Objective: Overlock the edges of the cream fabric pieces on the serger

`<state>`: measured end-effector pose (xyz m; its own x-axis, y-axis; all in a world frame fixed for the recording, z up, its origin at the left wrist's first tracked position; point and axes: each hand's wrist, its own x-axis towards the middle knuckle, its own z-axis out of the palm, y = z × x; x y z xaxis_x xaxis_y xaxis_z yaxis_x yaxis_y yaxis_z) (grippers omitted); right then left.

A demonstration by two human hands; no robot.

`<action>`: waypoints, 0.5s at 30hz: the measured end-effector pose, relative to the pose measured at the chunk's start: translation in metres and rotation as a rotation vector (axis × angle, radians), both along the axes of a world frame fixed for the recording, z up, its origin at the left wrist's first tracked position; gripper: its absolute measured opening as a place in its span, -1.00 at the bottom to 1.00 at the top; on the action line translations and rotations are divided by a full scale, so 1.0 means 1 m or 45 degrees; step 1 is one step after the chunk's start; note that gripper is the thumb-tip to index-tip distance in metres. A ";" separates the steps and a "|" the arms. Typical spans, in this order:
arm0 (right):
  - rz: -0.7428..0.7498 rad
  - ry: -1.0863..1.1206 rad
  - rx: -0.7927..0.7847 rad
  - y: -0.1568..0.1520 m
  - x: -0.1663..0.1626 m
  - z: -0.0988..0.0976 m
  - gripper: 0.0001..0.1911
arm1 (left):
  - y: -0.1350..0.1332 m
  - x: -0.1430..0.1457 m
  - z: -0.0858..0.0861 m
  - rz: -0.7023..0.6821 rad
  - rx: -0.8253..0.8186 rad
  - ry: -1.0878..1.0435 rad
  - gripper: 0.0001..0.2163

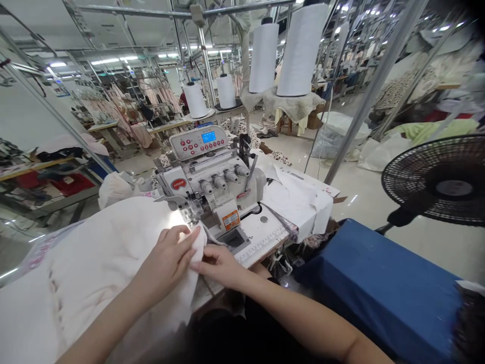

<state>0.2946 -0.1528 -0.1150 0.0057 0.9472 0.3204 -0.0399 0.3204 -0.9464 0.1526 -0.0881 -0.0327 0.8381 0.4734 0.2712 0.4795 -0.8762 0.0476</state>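
A large cream-white fabric piece [94, 263] lies heaped across the table at the left and runs up to the presser foot of a white overlock sewing machine [212, 187]. My left hand [166, 263] rests on top of the fabric with its fingers curled over the cloth's edge. My right hand [220, 265] pinches that same edge from the right, just in front of the machine's needle area. The two hands nearly touch.
Several large white thread cones [301, 50] stand on a rack behind the machine. A blue-covered block [379, 288] sits at the right, with a black fan [443, 182] beyond it. A ruler strip [265, 242] marks the machine bed. Other workstations and hanging garments fill the background.
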 end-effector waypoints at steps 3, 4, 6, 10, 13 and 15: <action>0.047 -0.075 -0.007 -0.001 -0.006 -0.009 -0.69 | 0.000 -0.001 0.001 -0.006 -0.037 -0.009 -0.62; 0.059 -0.075 -0.021 -0.002 -0.006 -0.011 -0.69 | 0.000 -0.002 0.001 -0.021 -0.049 -0.021 -0.62; 0.054 -0.057 -0.017 -0.005 -0.003 -0.011 -0.66 | 0.000 -0.004 0.001 -0.050 -0.067 -0.035 -0.62; -0.079 -0.081 0.031 -0.004 0.009 -0.001 -0.58 | 0.004 -0.005 0.000 -0.060 -0.050 -0.035 -0.63; -0.183 -0.115 0.039 0.002 0.011 0.004 -0.55 | 0.008 -0.002 0.000 -0.035 -0.027 -0.052 -0.64; -0.185 -0.136 0.060 0.006 0.007 0.000 -0.61 | 0.008 -0.003 -0.001 -0.056 -0.009 -0.111 -0.65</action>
<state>0.3012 -0.1472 -0.1151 0.1051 0.9228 0.3708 0.1103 0.3597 -0.9265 0.1492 -0.0802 -0.0341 0.8317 0.4385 0.3405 0.4340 -0.8960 0.0937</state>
